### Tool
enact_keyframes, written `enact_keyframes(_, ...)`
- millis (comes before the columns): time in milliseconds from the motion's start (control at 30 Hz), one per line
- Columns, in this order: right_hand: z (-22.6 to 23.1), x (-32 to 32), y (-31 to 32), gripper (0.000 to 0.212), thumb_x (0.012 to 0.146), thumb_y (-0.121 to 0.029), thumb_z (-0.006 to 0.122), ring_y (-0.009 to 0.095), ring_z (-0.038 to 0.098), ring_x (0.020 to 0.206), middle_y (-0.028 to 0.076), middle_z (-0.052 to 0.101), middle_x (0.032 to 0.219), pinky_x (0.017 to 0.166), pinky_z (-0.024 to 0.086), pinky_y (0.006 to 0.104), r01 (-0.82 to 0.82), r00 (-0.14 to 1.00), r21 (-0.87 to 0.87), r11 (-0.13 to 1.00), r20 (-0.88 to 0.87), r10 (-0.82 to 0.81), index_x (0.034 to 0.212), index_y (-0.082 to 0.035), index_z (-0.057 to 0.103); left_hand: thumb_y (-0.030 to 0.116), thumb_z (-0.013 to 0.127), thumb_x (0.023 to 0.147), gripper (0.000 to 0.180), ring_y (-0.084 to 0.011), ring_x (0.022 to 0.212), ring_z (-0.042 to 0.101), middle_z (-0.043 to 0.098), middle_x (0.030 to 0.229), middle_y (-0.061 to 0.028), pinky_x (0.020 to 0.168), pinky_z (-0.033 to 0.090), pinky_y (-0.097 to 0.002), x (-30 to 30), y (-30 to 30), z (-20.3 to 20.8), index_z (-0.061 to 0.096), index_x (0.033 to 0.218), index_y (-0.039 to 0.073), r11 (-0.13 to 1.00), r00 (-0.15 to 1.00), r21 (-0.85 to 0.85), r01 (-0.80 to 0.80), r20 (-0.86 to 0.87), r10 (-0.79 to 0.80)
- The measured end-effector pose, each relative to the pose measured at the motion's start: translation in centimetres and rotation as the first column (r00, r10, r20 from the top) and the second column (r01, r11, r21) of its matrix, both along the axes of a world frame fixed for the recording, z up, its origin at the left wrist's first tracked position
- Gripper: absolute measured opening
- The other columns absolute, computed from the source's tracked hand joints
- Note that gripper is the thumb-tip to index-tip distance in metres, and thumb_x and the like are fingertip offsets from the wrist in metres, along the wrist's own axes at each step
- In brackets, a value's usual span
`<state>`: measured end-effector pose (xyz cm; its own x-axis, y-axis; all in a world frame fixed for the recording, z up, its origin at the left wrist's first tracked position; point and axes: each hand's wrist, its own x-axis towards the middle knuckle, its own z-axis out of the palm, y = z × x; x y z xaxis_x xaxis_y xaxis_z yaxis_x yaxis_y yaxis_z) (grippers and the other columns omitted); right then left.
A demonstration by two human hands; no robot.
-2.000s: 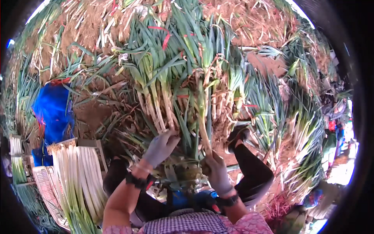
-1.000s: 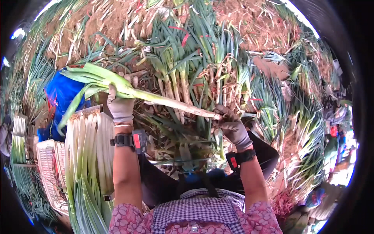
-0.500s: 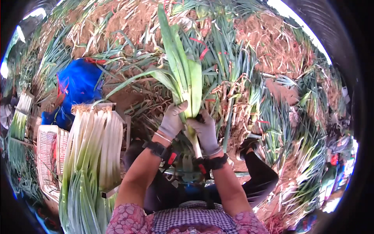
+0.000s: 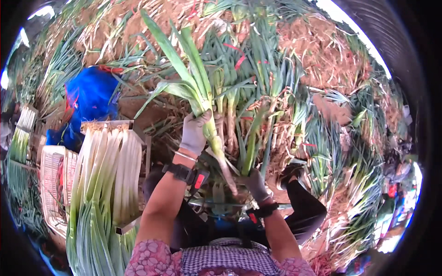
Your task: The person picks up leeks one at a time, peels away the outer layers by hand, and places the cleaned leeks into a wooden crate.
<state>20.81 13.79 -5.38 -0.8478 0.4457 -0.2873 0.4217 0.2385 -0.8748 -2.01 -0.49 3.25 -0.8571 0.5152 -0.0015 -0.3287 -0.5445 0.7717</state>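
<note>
I hold one long green onion stalk (image 4: 193, 87) upright in front of me. My left hand (image 4: 195, 131), in a grey glove with a black wrist band, grips it where the green leaves meet the pale stem. My right hand (image 4: 253, 184), also gloved, holds the lower white end near the roots. Behind the stalk lies a big heap of uncleaned green onions (image 4: 258, 106) with soil on them.
At my left a metal rack (image 4: 138, 138) holds a neat stack of cleaned white stalks (image 4: 108, 170). A white crate (image 4: 53, 184) and a blue bag (image 4: 90, 99) sit further left. Dry husks and more onions (image 4: 359, 193) cover the ground on the right.
The stalk, held sideways a second ago, now stands upright. My left hand slid up it and my right hand moved down toward the root end.
</note>
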Motion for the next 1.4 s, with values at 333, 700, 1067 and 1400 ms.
enact_keyframes(333,7.5,-9.2,-7.1,0.062,0.074,-0.009,0.072,0.034,0.054,0.113,0.015,0.056,0.123,0.094,0.044,0.0396,0.113,0.824,0.265,0.957,-0.563,0.059,0.131,-0.006,0.049,0.022,0.046,0.098,0.044,-0.0207,0.103,0.057,0.057,0.117,-0.0116,0.088,0.048,-0.0348,-0.4,-3.4,-6.4,0.043,0.134,-0.005,0.969,0.944,-0.163,0.187,-0.243,-0.223)
enact_keyframes(700,6.8,-10.4,-5.2,0.038,0.082,-0.005,0.068,0.01,0.058,0.092,0.005,0.065,0.1,0.082,0.048,0.0262,0.012,0.916,-0.261,0.965,-0.385,-0.116,0.117,-0.002,0.055,0.023,0.052,0.098,0.034,-0.0196,0.105,0.056,0.06,0.112,-0.0104,0.092,0.045,-0.0319,2.5,-1.0,-4.2,0.054,0.122,0.0,0.987,0.975,-0.034,0.159,0.164,-0.151)
enact_keyframes(1067,6.3,-12.1,-7.6,0.025,0.08,0.0,0.068,0.009,0.059,0.078,0.001,0.064,0.089,0.068,0.049,0.0247,0.084,0.736,-0.195,0.977,-0.649,-0.193,0.104,-0.003,0.061,0.007,0.047,0.094,0.03,-0.0208,0.099,0.059,0.064,0.114,-0.0118,0.09,0.047,-0.0323,2.6,-2.3,-3.4,0.058,0.12,-0.001,0.788,0.764,-0.572,-0.228,-0.607,-0.219)
enact_keyframes(1400,-2.9,3.1,-1.9,0.051,0.071,-0.012,0.073,0.017,0.064,0.086,0.011,0.068,0.097,0.074,0.053,0.0305,-0.058,0.997,-0.354,0.933,0.034,0.075,0.118,0.002,0.06,0.017,0.066,0.086,0.028,-0.0177,0.077,0.06,0.062,0.09,-0.0026,0.067,0.049,-0.0327,-7.0,-4.8,-6.2,0.063,0.111,0.005,0.895,0.893,-0.034,-0.445,0.054,0.446)
